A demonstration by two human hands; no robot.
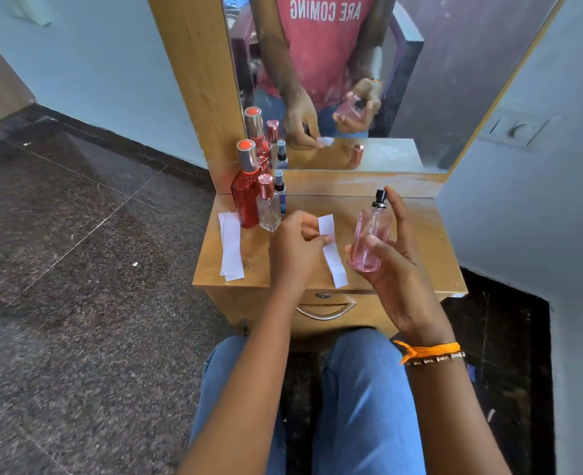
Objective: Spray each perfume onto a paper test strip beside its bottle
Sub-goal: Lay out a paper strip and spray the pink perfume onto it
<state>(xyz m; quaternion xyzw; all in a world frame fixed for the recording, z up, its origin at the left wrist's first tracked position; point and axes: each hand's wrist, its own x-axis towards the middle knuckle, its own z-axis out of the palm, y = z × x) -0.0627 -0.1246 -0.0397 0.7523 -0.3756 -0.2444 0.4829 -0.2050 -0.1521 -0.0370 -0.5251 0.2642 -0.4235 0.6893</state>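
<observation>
Over dresser top [420, 241], right hand [391, 255] tilts pink bottle [368, 240].

A small wooden dressing table with a light-brown grained top [430, 248] stands in a corner between 2 pale blue-grey walls [111, 73]. Its front holds 1 drawer with a curved silver metal handle [326, 311] and a small round keyhole lock [323, 296] above it. A tall frameless mirror [454, 80] rises behind the top, flanked on the left by an upright wooden side panel [194, 80]. The floor is dark speckled granite in large slabs [77, 269]. A grey wall switch plate [519, 129] sits on the right wall. Soft daylight fills the room.
</observation>
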